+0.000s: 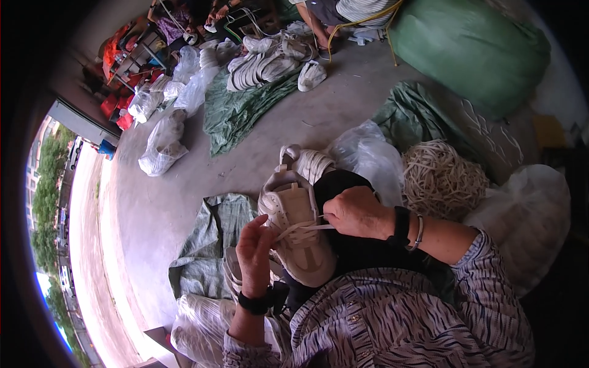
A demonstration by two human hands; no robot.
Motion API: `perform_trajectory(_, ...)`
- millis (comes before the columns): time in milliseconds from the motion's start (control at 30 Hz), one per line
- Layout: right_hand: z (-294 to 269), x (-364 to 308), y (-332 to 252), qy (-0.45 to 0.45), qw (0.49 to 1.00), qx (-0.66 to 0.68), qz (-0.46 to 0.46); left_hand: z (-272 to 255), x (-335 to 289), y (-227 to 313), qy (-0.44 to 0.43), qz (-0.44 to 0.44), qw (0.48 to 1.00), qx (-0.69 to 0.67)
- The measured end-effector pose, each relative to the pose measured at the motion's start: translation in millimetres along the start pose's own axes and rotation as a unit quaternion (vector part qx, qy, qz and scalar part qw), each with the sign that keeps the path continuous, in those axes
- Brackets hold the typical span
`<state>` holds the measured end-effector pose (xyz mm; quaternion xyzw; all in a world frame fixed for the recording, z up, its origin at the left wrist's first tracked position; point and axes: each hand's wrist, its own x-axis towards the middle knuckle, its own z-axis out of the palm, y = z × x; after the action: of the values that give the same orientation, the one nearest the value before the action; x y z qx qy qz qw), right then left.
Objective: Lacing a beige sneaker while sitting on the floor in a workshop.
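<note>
A pale shoe point(299, 208) lay between left hand point(254, 245) and right hand point(359, 211), toe toward the patterned shirt point(380, 319). Both hands' fingers pinched its lace point(316, 227).

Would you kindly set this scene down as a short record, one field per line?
Shoe: pale, toe toward the picture's bottom, lace across its front
Left hand: fingertips at the lace, on the shoe's left
Right hand: pinching the lace, drawn to the right
Right of shoe: clear bag, tangled lace pile
Upper right: green sack
Further off: shoes on a green sheet
Background: people, partly in view
</note>
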<state>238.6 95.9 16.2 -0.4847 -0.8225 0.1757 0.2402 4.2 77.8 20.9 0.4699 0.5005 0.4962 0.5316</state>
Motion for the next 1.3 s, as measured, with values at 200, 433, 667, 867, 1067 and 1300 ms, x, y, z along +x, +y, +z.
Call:
perform_trajectory(200,3.0,0.4,-2.1,-0.014,0.999,-0.035,-0.027,-16.1,0.7,-4.4,-0.086,-0.074,0.991,0.076)
perform_trajectory(433,1.3,3.7,-7.4,-0.031,0.997,-0.061,-0.030,-15.3,3.9,-2.0,-0.089,-0.043,0.979,0.181)
perform_trajectory(667,9.9,3.5,-6.7,-0.053,0.998,-0.028,-0.030,-9.6,3.9,-7.1,-0.072,-0.043,0.990,0.117)
perform_trajectory(867,3.7,5.4,-1.4,-0.095,0.994,-0.012,-0.046,-4.1,8.8,-11.8,-0.042,-0.022,0.992,0.117)
perform_trajectory(1067,-4.7,13.0,-5.3,-0.104,0.992,-0.051,-0.057,-5.4,34.1,14.9,-0.093,0.023,0.931,0.351)
perform_trajectory(1300,-10.8,29.6,-6.5,0.056,0.953,-0.135,-0.264,6.1,53.5,35.2,-0.261,0.230,0.684,0.641)
